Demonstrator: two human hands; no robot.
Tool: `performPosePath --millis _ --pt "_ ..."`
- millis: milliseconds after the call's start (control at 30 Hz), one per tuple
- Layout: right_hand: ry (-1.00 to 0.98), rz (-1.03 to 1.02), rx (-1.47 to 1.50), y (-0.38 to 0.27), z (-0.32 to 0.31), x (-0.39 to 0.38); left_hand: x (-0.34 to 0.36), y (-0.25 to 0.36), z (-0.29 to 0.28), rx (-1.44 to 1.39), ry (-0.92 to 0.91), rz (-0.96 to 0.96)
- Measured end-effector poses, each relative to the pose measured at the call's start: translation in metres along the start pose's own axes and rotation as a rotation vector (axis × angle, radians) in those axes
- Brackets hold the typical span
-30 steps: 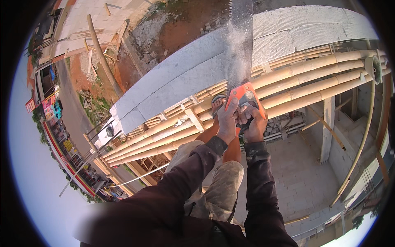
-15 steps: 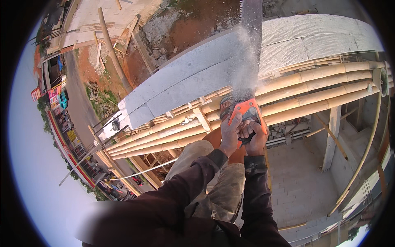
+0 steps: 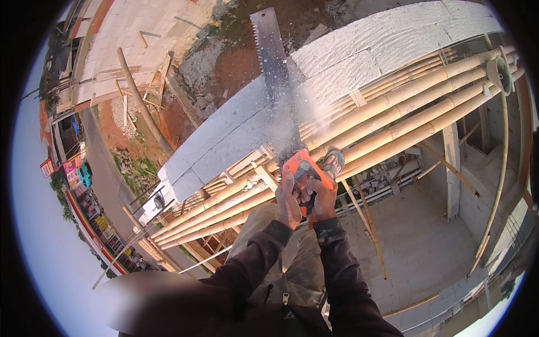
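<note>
Both my hands grip the orange and black handle of a hand saw (image 3: 275,70). My left hand (image 3: 288,201) wraps the handle's left side, and my right hand (image 3: 322,199) closes through its grip from the right. The long toothed blade points away from me, tilted to the left, lying across the top of a pale block wall (image 3: 224,126). White dust sprays around the blade where it crosses the wall. Exactly how deep the blade sits in the block is hidden by the dust.
Several bamboo poles (image 3: 404,132) run alongside the wall beneath me; a sandalled foot (image 3: 333,160) stands on them. Lower right lies a grey floor (image 3: 410,230) with a post (image 3: 451,168) and leaning bamboo. Rubble and red soil lie beyond the wall; a road (image 3: 106,146) runs at left.
The saw handle and both hands have shifted left in view, and the blade now slants leftward with its tip showing. Both hands have kept their grip; the surroundings have turned slightly.
</note>
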State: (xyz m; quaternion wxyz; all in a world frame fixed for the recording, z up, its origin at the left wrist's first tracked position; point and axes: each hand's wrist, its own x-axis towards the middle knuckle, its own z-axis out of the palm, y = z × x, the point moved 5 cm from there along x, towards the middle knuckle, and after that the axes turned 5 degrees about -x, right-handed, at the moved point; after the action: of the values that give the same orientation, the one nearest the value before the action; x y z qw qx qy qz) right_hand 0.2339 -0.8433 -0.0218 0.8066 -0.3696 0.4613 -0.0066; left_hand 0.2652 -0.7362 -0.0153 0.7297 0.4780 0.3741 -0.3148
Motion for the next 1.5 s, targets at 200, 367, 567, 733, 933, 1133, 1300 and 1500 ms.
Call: performPosePath --millis 200,367,567,733,933,1133,1300,1500 --pt "0.099 -0.1 0.448 -0.099 -0.033 0.039 0.03 0.014 0.143 0.302 0.013 0.02" --pt "0.349 -0.372 0.665 -0.214 -0.105 0.122 0.089 -0.015 0.329 0.44 -0.513 0.024" --pt "0.073 -0.25 0.522 -0.117 -0.077 0.121 0.117 -0.021 0.206 0.234 -0.319 0.111" --pt "0.039 0.011 0.212 0.0 0.015 0.02 0.038 0.023 0.021 0.128 -0.123 0.019" --pt "0.15 0.178 0.262 -0.035 0.028 0.005 0.016 0.038 0.049 0.2 0.056 0.013" --pt "0.068 0.08 0.413 -0.031 0.02 0.035 0.049 0.032 0.055 0.18 -0.061 0.081" --pt "-0.034 0.195 0.07 0.035 0.07 -0.009 0.0 0.063 -0.045 -0.061 0.176 0.065" --pt "0.06 0.126 0.319 -0.015 0.032 0.009 0.019 0.04 0.028 -0.022 -0.007 0.049"
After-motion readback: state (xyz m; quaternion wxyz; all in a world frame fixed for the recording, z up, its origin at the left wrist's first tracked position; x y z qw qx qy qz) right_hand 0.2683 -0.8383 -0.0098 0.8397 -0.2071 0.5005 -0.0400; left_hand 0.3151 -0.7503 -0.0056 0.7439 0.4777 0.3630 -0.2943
